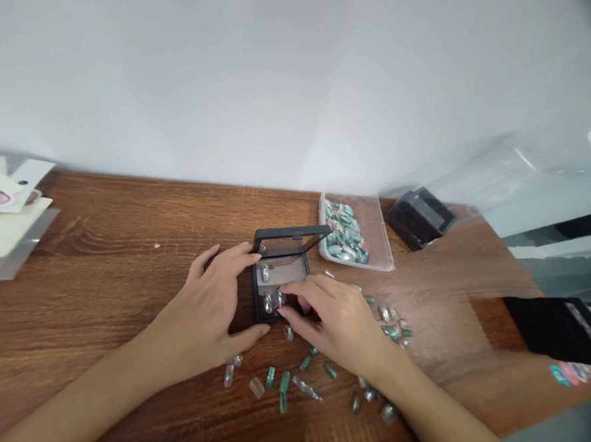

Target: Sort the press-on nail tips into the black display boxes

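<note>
While the left hand (pixel 215 296) rests loosely open against the black box (pixel 285 233), the right hand (pixel 344 317) pinches a shiny nail (pixel 279 299) inside, so probably it's placing time and next needs a gentle, steady fingertip release.

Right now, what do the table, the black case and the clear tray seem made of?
Table: wood or wood-look laminate, brown with dark grain streaks. Black case: probably plastic, dull and straight-edged around a transparent window. Clear tray: likely thin, glossy plastic, since brown shows hazily through it.
</note>
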### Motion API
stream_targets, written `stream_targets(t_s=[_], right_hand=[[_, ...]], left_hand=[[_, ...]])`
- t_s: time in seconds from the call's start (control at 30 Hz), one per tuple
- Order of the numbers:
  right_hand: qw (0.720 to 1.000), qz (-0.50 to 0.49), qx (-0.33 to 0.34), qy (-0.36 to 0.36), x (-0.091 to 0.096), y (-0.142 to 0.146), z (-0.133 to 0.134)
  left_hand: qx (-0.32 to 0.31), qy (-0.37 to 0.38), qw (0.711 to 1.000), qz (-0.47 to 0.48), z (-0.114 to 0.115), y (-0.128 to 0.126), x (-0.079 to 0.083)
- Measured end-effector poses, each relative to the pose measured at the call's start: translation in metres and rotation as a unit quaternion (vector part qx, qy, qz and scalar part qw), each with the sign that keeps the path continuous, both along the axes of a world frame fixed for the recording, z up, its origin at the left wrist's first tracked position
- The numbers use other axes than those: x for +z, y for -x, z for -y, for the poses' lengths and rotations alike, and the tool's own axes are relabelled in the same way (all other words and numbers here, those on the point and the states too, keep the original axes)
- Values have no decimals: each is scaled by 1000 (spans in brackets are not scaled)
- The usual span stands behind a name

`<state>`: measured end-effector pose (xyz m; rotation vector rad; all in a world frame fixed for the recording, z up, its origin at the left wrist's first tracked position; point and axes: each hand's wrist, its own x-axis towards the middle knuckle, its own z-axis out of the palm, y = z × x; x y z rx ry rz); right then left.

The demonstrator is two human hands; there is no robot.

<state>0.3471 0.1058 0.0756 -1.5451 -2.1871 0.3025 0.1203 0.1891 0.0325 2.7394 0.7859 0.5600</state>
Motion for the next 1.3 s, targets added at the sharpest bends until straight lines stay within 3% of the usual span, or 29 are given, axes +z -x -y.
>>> stream_targets(t_s=[0.2,0.3,0.47,0.57,0.8,1.3], right_hand=[[995,-101,-13,-5,15,-10,3],[991,-128,-26,32,25,-25,6],[985,-73,-27,151,35,-48,9],[982,-21,-50,179,35,-56,9],[978,58,-88,180,32,-58,8],[983,120,-81,116,17,-46,7]], left_hand=[[-2,1,1000,3,0,0,1],[-1,-10,1000,2,0,0,2],[14,-18,1000,-12,0,0,4],[25,-23,999,-12,1,1,3],[29,-28,999,-13,0,1,0],[47,-12,999,1,1,0,0]])
